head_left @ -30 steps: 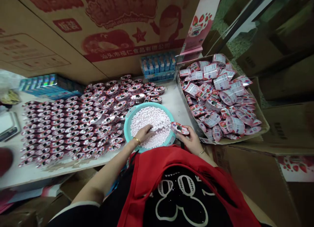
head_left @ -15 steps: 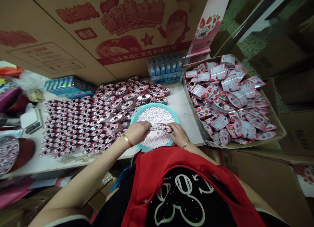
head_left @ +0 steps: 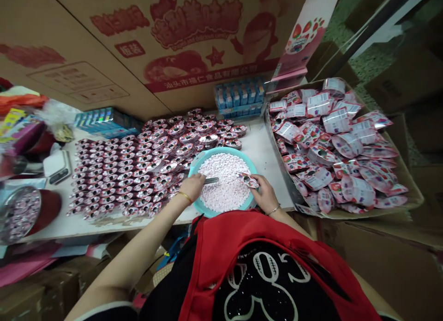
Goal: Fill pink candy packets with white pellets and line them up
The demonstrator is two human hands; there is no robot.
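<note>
A turquoise basin [head_left: 254,167] holds a heap of small white-pink candies [head_left: 224,191]. At its left rim, my left hand [head_left: 194,187] is closed on a narrow metal scoop [head_left: 211,180], which lies just over the candies. Over the basin's right side, my right hand [head_left: 266,194] pinches a small red-and-white printed pouch [head_left: 249,180] with an opening showing. Left of the basin, many similar pouches [head_left: 138,173] stand upright in tight rows, with dark openings on top.
A cardboard box [head_left: 413,196] of pouches [head_left: 332,141] sits on the right. Large printed cartons [head_left: 204,85] wall off the back. Blue packs [head_left: 238,97] stand behind the rows. At left are a small scale [head_left: 57,166] and a red tub [head_left: 50,212] of wrapped pieces.
My hands have moved apart: the scoop has come away from the pouch to the left, while the pouch has shifted right. The view has turned slightly left.
</note>
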